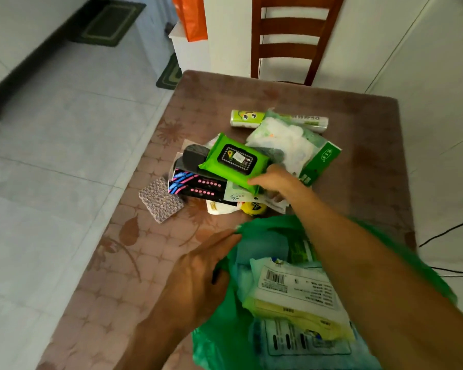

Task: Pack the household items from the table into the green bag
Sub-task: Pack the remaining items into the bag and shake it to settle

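Note:
A green plastic bag [225,329] lies open at the table's near edge, with white and yellow packets [297,295] inside. My left hand [198,276] grips the bag's left rim. My right hand [275,180] reaches across the bag to the pile and grips the near corner of a bright green wet-wipes pack [233,158], which is tilted on top. Under it lie two black and pink boxes [198,185], a dark pouch [193,156], a patterned sponge [159,200] and a yellow item [253,208].
A white-and-green packet [291,148] and two rolls [245,118] lie behind the pile on the brown patterned tablecloth [145,263]. A wooden chair [291,38] stands at the far edge. An orange bag [191,17] hangs beyond. Cables [449,231] run on the floor at right.

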Demonstrator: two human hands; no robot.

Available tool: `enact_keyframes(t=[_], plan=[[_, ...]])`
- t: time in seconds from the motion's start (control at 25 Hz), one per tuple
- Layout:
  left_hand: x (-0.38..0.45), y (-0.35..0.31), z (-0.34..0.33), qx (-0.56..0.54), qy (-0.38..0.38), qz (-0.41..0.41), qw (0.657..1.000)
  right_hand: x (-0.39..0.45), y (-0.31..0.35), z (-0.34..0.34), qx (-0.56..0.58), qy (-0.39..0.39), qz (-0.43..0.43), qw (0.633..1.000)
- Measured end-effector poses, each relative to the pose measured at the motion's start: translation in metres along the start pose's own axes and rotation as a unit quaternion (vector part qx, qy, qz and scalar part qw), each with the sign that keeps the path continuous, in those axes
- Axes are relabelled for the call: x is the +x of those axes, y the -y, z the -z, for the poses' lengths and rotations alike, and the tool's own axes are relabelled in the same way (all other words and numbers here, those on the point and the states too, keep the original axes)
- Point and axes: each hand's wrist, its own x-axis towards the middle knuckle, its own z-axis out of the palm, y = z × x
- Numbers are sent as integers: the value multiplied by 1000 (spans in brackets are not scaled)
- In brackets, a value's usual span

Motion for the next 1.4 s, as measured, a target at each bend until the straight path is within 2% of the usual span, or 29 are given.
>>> enact_keyframes(t=[0.04,0.12,0.24,0.32,0.4,0.52,0.64,0.72,0.76,0.8,0.84,0.88,0.92,1.0,1.08,1.16,1.24,1.32,1.4], plan=[[-1,3,-1,-1,0,-9,1000,14,-6,-11,74,27,-39,996],[-2,4,0,1,1,-22,1000,29,-9,-27,171,13,-56,984],[-5,-1,4,6,10,-25,1000,7,9,-17,266,-28,15,964],[-4,-3,7,3,23,-20,1000,-36,18,14,362,-61,91,926],[-3,-7,8,-20,59,-28,998,-107,0,54,449,-90,177,871],[-1,-16,5,-73,88,-36,993,-225,-59,103,563,-56,214,796],[-1,-15,1,-82,69,-24,994,-289,-99,94,585,-60,214,780],[-3,-14,3,-71,51,-31,996,-290,-116,65,582,-66,139,798],[-4,-15,4,-73,45,-37,996,-278,-125,48,533,-67,81,839],[-5,-15,4,-77,40,-40,995,-263,-133,34,429,-77,25,900],[-6,-17,6,-79,38,-39,995,-250,-139,22,282,-87,6,956],[-6,-17,7,-76,35,-37,996,-238,-146,15,139,-95,13,986],[-5,-16,8,-74,31,-37,996,-231,-150,14,10,-125,19,992],[-5,-15,8,-69,26,-27,997,-239,-139,29,-147,-195,20,969],[-4,-17,6,-71,32,-11,997,-248,-114,50,-156,-259,65,951],[0,-21,3,-83,33,-8,996,-228,-88,70,-67,-290,138,945],[4,-22,0,-94,27,-8,995,-173,-66,78,48,-285,198,937],[4,-22,-3,-112,14,0,994,-104,-51,78,101,-195,177,959],[2,-18,-8,-115,10,13,993,-41,-45,61,17,-36,75,996]])
